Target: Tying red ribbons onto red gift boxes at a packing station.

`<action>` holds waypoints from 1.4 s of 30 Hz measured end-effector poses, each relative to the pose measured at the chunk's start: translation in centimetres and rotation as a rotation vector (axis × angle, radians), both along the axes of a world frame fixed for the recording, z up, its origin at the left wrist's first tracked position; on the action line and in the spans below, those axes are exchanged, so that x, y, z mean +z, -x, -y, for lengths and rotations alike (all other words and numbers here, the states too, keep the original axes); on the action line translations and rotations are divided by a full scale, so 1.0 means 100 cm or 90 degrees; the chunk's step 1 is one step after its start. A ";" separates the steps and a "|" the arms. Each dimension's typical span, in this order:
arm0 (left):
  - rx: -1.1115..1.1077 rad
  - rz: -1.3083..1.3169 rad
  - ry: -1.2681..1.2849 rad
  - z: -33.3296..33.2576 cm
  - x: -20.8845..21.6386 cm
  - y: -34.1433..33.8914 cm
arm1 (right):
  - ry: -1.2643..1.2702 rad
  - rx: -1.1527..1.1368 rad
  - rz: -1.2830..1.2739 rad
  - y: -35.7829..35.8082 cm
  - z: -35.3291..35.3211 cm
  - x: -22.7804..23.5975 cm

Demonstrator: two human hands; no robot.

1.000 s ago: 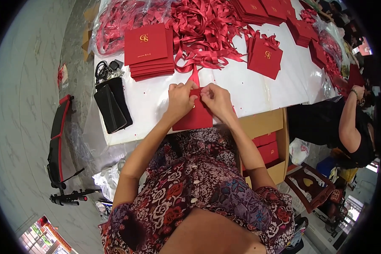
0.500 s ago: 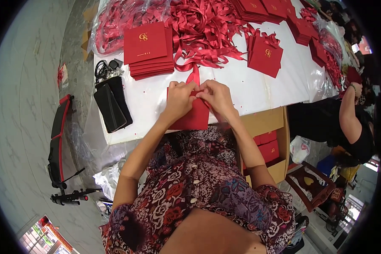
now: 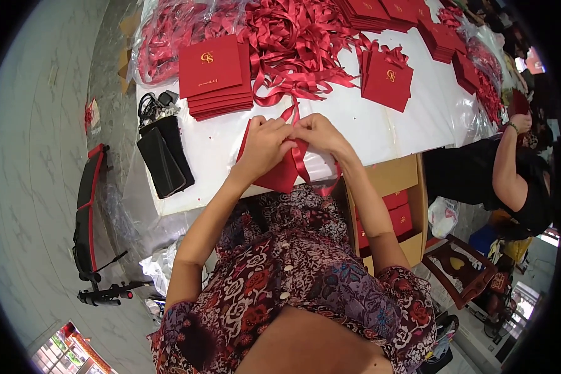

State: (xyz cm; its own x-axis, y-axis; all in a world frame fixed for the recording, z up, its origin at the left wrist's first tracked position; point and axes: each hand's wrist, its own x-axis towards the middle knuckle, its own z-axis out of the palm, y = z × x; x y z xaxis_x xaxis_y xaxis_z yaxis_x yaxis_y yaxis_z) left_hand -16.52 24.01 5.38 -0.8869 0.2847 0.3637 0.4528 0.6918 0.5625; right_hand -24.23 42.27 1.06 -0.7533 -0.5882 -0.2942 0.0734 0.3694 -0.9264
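A flat red paper bag (image 3: 279,177) lies at the table's near edge, tilted, its lower part showing below my hands. My left hand (image 3: 263,146) is closed at the bag's upper edge, fingers pinching there. Against its fingertips, my right hand (image 3: 323,135) pinches a red satin ribbon (image 3: 299,163). The ribbon runs down over the bag's front, and a loop of it rises beyond my fingers. Another loose stretch of ribbon hangs below my right wrist. What exactly sits between the fingertips is hidden.
A stack of red bags (image 3: 210,71) stands at the far left, beside a heap of red ribbons (image 3: 299,37). More bags (image 3: 386,81) lie to the right. A black pouch (image 3: 162,156) rests at the left edge. A cardboard box (image 3: 389,177) stands right; a co-worker's arm (image 3: 508,156) shows beyond.
The bag has turned and now lies tilted. A ribbon strand now hangs over its front, with a loop by my right wrist. Both hands remain close together near its top.
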 end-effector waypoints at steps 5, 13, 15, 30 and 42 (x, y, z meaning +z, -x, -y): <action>0.008 0.017 -0.038 -0.005 -0.011 -0.006 | -0.080 -0.243 -0.142 0.004 0.009 0.004; 0.176 0.057 -0.103 0.019 -0.036 -0.005 | -0.254 -0.193 -0.222 -0.017 -0.085 0.028; 0.195 0.047 -0.087 0.019 -0.037 -0.005 | -0.346 -0.192 -0.229 -0.034 -0.090 0.043; 0.150 0.316 -0.446 -0.019 -0.014 -0.028 | -0.079 -0.096 -0.319 -0.066 -0.010 0.058; 0.316 0.072 -0.149 0.042 -0.024 -0.037 | -0.037 -0.093 -0.350 -0.064 0.044 0.039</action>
State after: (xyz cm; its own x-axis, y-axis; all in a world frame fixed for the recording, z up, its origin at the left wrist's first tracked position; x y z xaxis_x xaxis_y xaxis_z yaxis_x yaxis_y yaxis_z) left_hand -12.81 19.80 3.01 -0.9312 -0.2539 0.2615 0.0322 0.6574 0.7529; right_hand -17.85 37.88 4.96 -0.8768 -0.4613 0.1356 -0.3602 0.4434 -0.8208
